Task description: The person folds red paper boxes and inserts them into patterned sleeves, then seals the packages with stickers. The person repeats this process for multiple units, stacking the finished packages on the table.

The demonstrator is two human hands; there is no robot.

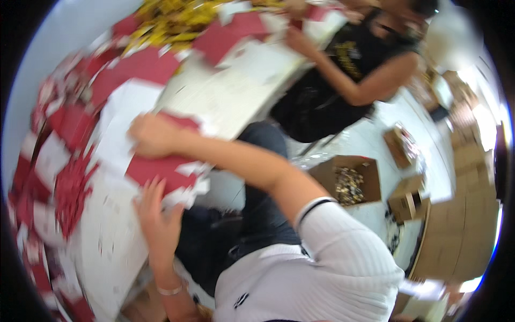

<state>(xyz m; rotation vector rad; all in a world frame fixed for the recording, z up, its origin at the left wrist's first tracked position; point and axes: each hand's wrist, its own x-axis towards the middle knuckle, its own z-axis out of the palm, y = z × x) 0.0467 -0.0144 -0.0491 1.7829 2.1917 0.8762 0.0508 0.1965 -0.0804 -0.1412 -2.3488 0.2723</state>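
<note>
A dark red sheet with ragged white edges [174,174] lies at the table's near edge, beside a white sheet [118,142]. My right hand [153,135] reaches across and presses down where the two sheets meet. Its fingers are curled under and blurred, so what they hold is hidden. My left hand [155,217] rests at the lower edge of the red sheet, fingers stretched and apart, a thin bracelet on the wrist. To the left on the table is a bundle of narrow red strips [73,188].
Stacked red and white pieces [70,126] line the far side of the white table [102,241]. Yellow strips [177,24] pile up farther along. A co-worker in black [343,70] sits at the right. Behind are a carton of small gold-and-dark pieces [348,185] and stacked cardboard [456,225].
</note>
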